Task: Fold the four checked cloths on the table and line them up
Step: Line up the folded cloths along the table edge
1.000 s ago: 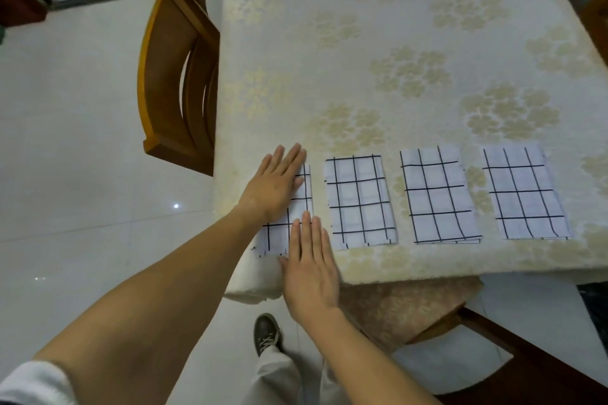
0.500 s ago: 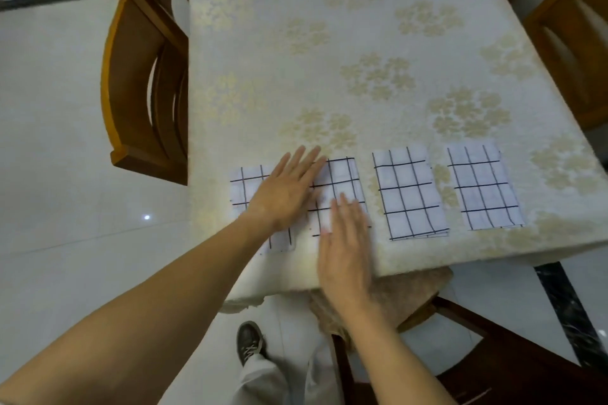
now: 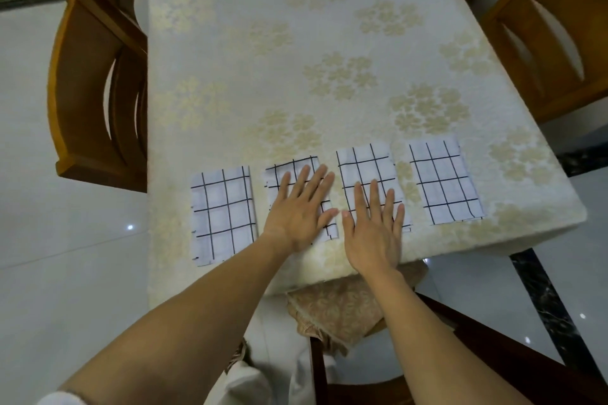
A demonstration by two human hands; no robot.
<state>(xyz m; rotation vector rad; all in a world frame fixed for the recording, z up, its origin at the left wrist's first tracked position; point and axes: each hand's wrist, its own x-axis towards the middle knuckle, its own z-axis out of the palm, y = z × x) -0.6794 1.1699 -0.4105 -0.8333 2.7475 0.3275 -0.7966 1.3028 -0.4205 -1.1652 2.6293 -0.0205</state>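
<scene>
At near edge we count two hands, both flat, fingers spread, gripping nothing: left hand [image 3: 297, 214] on second cloth [image 3: 274, 184], right hand [image 3: 373, 230] on third cloth [image 3: 365, 161]. First cloth [image 3: 223, 214] and fourth cloth [image 3: 444, 181] uncovered. Four folded white black-grid rectangles, one row. Beneath and beyond: cream floral tablecloth [image 3: 296, 43].

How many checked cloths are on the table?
4, in a row near the table edge: the far-left cloth, the second cloth under the left hand, the third cloth under the right hand, the far-right cloth. None seems hidden.
</scene>
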